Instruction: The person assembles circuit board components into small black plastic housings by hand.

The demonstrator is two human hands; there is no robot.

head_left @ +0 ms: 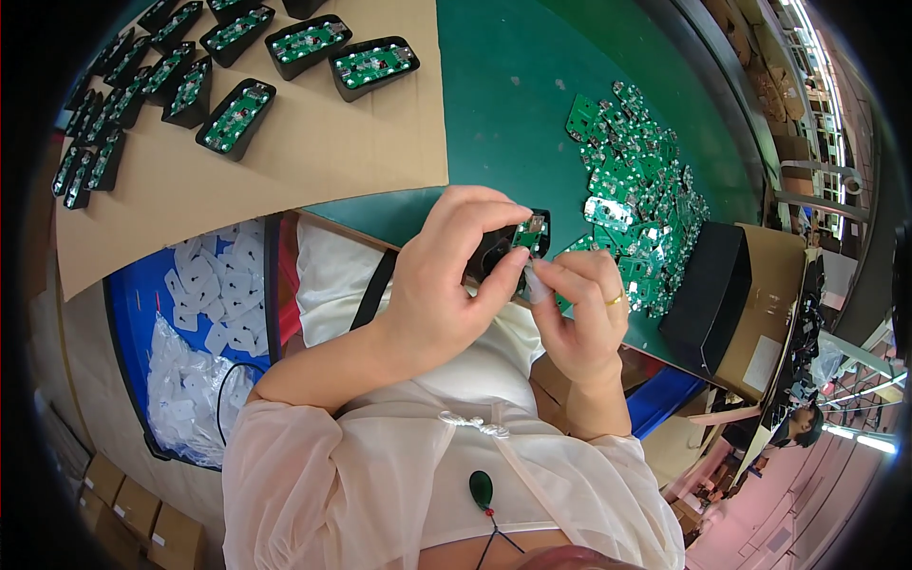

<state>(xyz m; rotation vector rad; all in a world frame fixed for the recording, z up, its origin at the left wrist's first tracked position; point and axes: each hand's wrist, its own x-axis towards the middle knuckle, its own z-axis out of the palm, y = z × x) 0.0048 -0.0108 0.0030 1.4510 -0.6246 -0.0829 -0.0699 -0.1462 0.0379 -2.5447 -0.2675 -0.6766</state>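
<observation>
Near the front edge of the green table, my left hand [446, 261] is closed around a small black plastic housing [491, 249]. A green circuit board [529, 231] shows at the housing's opening, between my left thumb and fingers. Right beside it, my right hand [587, 299] has its thumb and forefinger pinched together at the board's lower edge. What that pinch holds, if anything, is too small to make out. A ring sits on one right finger. Part of the housing is hidden behind my left fingers.
Several black housings with green boards [375, 65] stand on a cardboard sheet [380, 142] at the far left. Loose circuit boards [632, 180] lie heaped at the right, beside a black box [708, 294]. A blue bin [133, 323] at the left holds white plates [223, 285] and plastic bags.
</observation>
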